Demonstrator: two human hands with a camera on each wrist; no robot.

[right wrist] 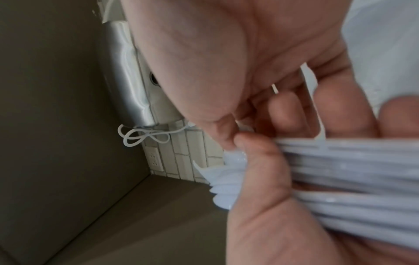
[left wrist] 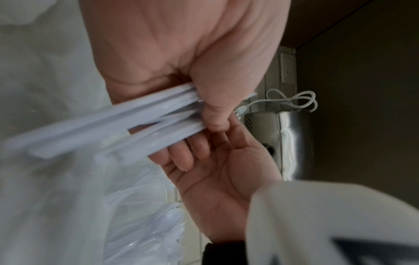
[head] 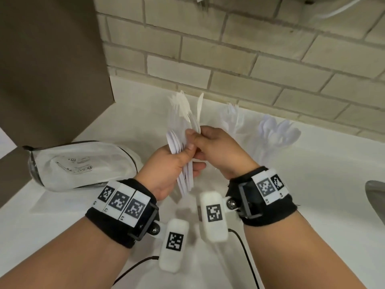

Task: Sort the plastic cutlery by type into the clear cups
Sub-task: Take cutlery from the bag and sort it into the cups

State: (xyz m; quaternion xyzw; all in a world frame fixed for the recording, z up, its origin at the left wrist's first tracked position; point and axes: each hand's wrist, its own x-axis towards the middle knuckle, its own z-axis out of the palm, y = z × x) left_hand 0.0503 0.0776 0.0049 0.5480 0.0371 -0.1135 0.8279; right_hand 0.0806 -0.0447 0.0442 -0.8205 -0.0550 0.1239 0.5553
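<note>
My left hand [head: 187, 147] grips a bundle of white plastic cutlery [head: 183, 130] by the handles, its heads fanned up toward the wall. My right hand [head: 203, 135] meets it from the right and pinches a single white knife [head: 200, 106] that stands up out of the bundle. In the left wrist view the handles [left wrist: 136, 123] run under my thumb, with the right palm [left wrist: 222, 172] below. In the right wrist view the bundle [right wrist: 351, 172] crosses low and one thin handle [right wrist: 315, 107] passes between my right fingers. A clear cup of forks [head: 231, 119] and a clear cup of spoons [head: 279, 132] stand by the wall.
A plastic bag [head: 83, 163] lies on the white counter [head: 312, 184] at the left, under a brown cabinet [head: 52, 69]. A metal sink rim [head: 375, 195] shows at the right edge. A tiled wall [head: 250, 59] closes the back.
</note>
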